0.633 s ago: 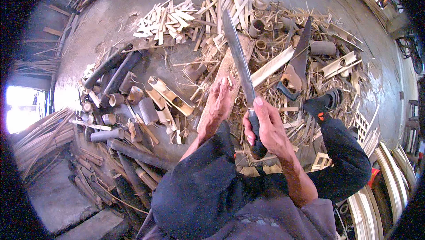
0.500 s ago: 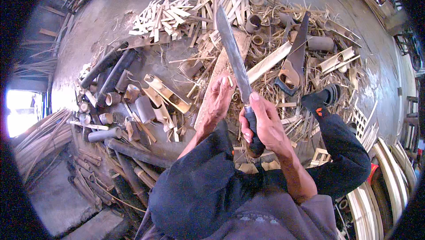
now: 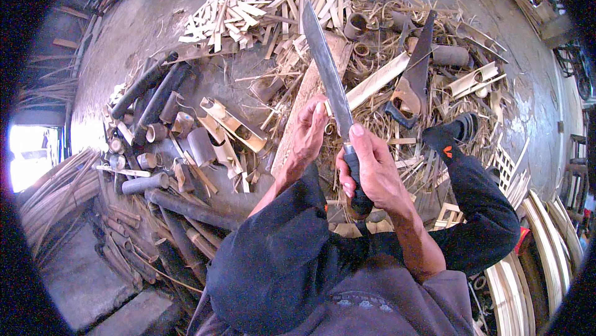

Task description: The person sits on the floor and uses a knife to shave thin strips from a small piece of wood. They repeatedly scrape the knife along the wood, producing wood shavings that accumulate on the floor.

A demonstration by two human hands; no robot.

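Note:
My right hand [image 3: 367, 165] is wrapped round the black handle of a long machete [image 3: 329, 69], its thumb lying by the base of the blade. The blade points away from me, tilted a little left. Left of it, my left hand [image 3: 308, 130] is closed, thumb and fingers pressed together close to the blade. A small pale end of a bamboo strip [image 3: 328, 109] shows at its fingertips; the rest is hidden. Under and beyond the hands lies a long wooden board [image 3: 302, 107]. Right of the blade rests a split bamboo length [image 3: 379, 88].
A handsaw [image 3: 415, 78] lies among shavings at the right. Pale bamboo strips [image 3: 226, 19] are heaped at the far side. Dark bamboo poles [image 3: 162, 103] and cut bamboo tubes [image 3: 200, 145] lie at the left. My shod foot [image 3: 453, 134] stands right of the shavings.
Both hands and the machete stay almost in place. A small pale curl now shows between the left fingertips and the blade. The view has shifted slightly.

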